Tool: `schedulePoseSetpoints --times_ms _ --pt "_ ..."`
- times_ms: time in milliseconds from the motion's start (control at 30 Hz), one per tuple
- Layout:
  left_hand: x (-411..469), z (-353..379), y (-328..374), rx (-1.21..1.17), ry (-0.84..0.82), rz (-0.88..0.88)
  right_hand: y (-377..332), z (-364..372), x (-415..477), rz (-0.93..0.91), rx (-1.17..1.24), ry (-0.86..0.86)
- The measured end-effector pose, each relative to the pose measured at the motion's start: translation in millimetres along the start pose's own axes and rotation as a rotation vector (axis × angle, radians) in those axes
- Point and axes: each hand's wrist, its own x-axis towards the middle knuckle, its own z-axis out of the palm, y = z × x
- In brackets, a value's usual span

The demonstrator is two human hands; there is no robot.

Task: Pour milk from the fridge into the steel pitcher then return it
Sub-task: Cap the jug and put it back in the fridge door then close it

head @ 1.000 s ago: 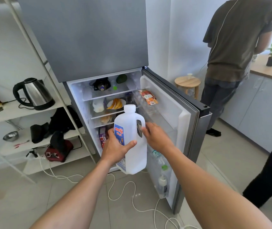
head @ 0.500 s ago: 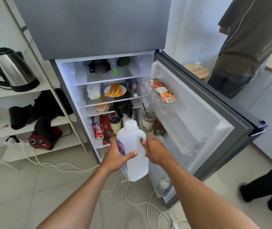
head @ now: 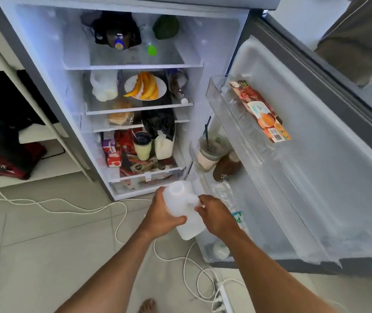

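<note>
Both of my hands grip the white translucent plastic milk jug point(head: 184, 213), held low in front of the open grey fridge point(head: 45, 91), just left of the door's bottom shelf point(head: 259, 242). My left hand point(head: 163, 216) wraps its body, fingers pressed against the plastic; my right hand point(head: 214, 216) curls around the handle. Farther in, the middle shelf carries a white plate of orange fruit slices point(head: 145, 86). White cables point(head: 121, 220) trail across the pale tiled floor point(head: 45, 256) near me.
</note>
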Motion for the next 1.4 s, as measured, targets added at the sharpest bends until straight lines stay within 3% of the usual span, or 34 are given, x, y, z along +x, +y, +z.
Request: schedulePoseSetpoints --times_ms 133,267,367,867,1167,1400 --pt "24 18 -25 -0.052 0.046 -0.047 14 2 23 -0.005 -0.104 0.054" --pt "45 33 -40 -0.068 0.058 -0.105 35 3 40 -0.162 -0.379 0.236" --pt "56 49 -52 -0.09 0.035 -0.13 57 11 46 -0.2 -0.484 0.271" --pt "79 97 -93 -0.177 -0.064 -0.125 100 35 24 -0.149 -0.4 0.278" --pt "82 104 -95 0.057 -0.288 0.032 111 43 23 -0.096 -0.452 0.296" --pt "87 115 -105 0.211 -0.337 0.111 114 43 25 -0.098 -0.464 0.348"
